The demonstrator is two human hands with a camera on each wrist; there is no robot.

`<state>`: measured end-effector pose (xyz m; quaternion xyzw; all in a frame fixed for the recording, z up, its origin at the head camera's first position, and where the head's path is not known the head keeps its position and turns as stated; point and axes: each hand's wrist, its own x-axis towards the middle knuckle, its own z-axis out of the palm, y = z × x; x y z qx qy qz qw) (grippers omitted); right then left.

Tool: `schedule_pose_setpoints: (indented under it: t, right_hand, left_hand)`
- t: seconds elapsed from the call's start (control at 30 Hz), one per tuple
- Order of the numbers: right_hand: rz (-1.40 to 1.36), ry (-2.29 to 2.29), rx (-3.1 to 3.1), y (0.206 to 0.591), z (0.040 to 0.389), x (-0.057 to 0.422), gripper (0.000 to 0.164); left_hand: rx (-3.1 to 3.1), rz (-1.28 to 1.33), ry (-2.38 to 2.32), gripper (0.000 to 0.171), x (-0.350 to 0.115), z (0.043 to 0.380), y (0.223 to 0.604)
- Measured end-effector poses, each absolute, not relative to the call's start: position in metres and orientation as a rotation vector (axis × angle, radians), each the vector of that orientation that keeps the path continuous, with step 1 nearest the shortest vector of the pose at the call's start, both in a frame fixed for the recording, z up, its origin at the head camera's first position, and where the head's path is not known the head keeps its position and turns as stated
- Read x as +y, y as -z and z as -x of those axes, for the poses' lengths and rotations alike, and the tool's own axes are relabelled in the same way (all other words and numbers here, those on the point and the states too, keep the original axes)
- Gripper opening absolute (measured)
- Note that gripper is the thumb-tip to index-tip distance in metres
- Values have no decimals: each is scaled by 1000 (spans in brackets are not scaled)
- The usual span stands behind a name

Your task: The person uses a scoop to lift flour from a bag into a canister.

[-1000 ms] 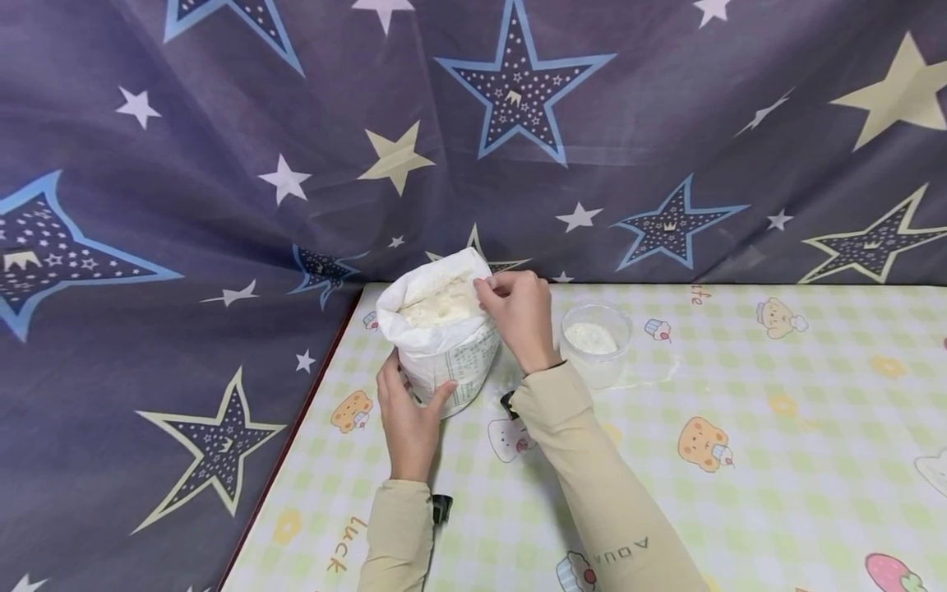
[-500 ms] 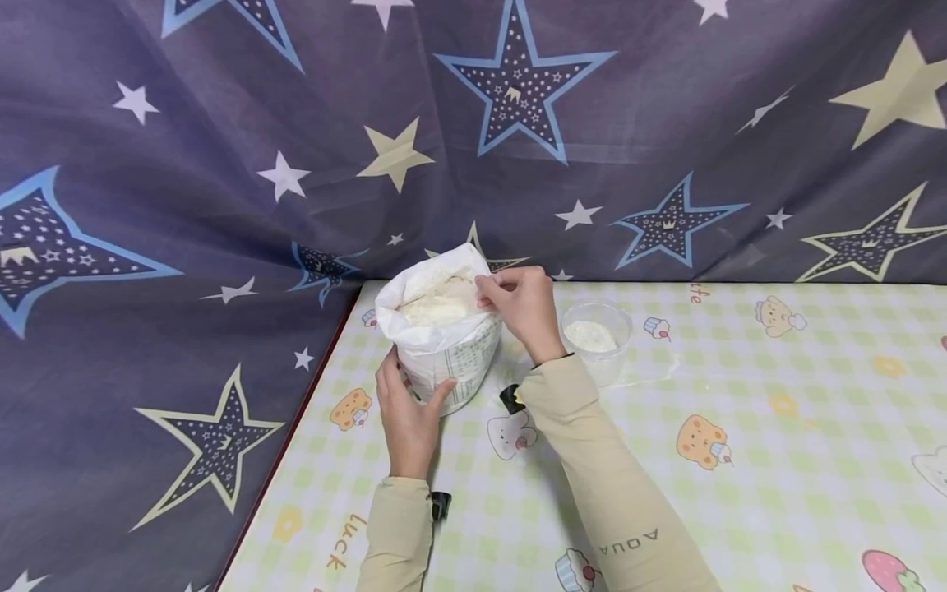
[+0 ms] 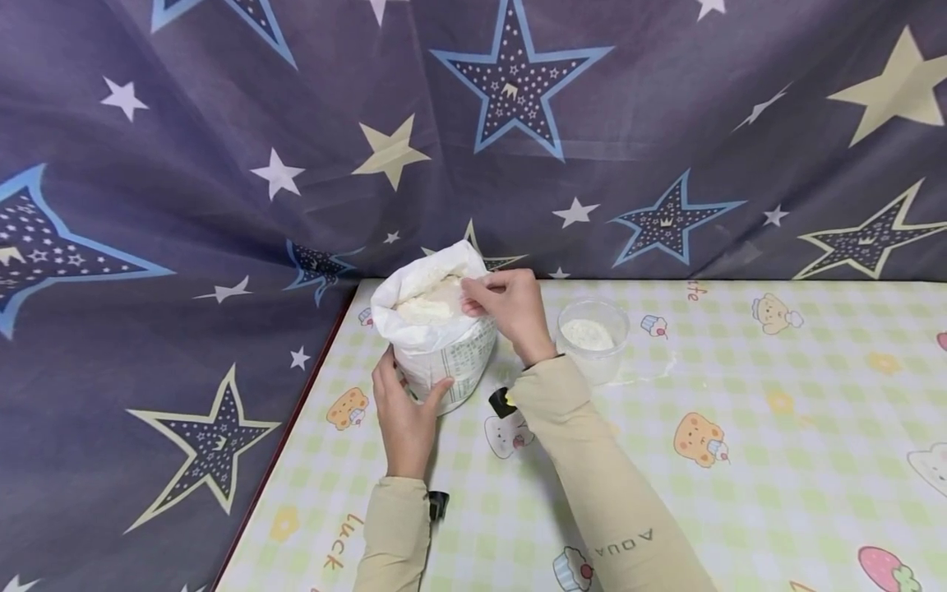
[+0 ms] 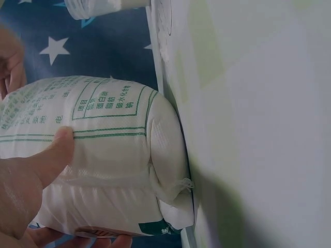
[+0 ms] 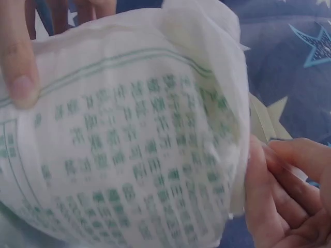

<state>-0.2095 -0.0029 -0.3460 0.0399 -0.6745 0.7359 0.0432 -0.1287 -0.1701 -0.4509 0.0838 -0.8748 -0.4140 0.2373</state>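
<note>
An open white woven flour bag [image 3: 451, 349] with green print stands at the table's back left. Pale flour [image 3: 425, 309] shows inside its rolled-down mouth. My left hand [image 3: 405, 419] grips the bag low on its near side, the thumb [image 4: 63, 142] pressed on the printed face and the fingers around the other side. At the bag's right rim, my right hand [image 3: 515, 308] has its fingertips over the mouth. Between thumb and finger it pinches a thin clear piece [image 5: 290, 168]; the rest of that piece is hidden. A clear plastic tub [image 3: 602, 367] with white flour stands right of the bag.
A checked tablecloth [image 3: 784, 510] with cartoon prints covers the table. A streak of spilled flour [image 3: 644, 378] lies beside the tub. A dark star-patterned curtain [image 3: 651, 99] hangs right behind the table and along its left edge.
My right hand has moved slightly left, its fingertips further in over the bag's mouth. The left hand keeps its grip on the bag, and the tub stays put.
</note>
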Motion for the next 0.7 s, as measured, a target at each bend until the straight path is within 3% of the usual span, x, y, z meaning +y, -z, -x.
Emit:
schedule_pose_setpoints:
  t: [0.27, 0.7]
  right_hand:
    - [-74, -2227, -2118, 343, 209, -11, 19]
    - [32, -2592, -1722, 356, 211, 9, 23]
  left_hand:
    - [-2402, -229, 1143, 94, -170, 128, 450]
    - [-2405, -231, 1136, 95, -171, 129, 450]
